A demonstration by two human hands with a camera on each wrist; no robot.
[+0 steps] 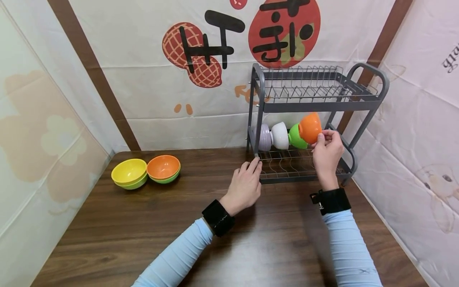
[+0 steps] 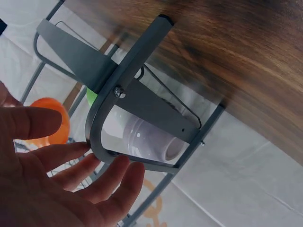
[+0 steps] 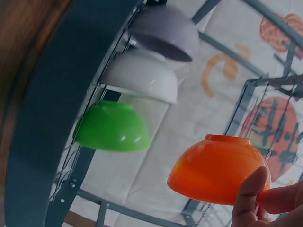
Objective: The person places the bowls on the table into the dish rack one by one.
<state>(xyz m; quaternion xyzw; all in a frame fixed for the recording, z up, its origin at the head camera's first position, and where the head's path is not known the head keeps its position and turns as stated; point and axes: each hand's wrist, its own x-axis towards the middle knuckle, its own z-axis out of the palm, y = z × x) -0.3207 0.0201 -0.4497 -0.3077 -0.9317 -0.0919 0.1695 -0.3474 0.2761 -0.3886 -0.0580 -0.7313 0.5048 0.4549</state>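
My right hand point(image 1: 328, 153) pinches the rim of an orange bowl point(image 1: 310, 127) between thumb and fingers. In the right wrist view the orange bowl point(image 3: 218, 170) is tilted and apart from the green bowl point(image 3: 113, 127). On the rack's lower tier, a purple bowl point(image 1: 264, 137), a white bowl point(image 1: 280, 136) and the green bowl point(image 1: 296, 137) stand on their sides in a row. My left hand point(image 1: 245, 185) touches the front left corner of the grey dish rack point(image 1: 305, 107) with its fingertips. In the left wrist view those fingers point(image 2: 111, 175) are loosely bent beside the frame.
At the table's back left, a yellow bowl point(image 1: 129, 171) sits in a green one, beside an orange bowl point(image 1: 163, 166) nested in another green bowl point(image 1: 166, 178). The rack's upper tier has wire dividers point(image 1: 305, 91). Printed cloth walls point(image 1: 143, 99) border the wooden table point(image 1: 161, 223).
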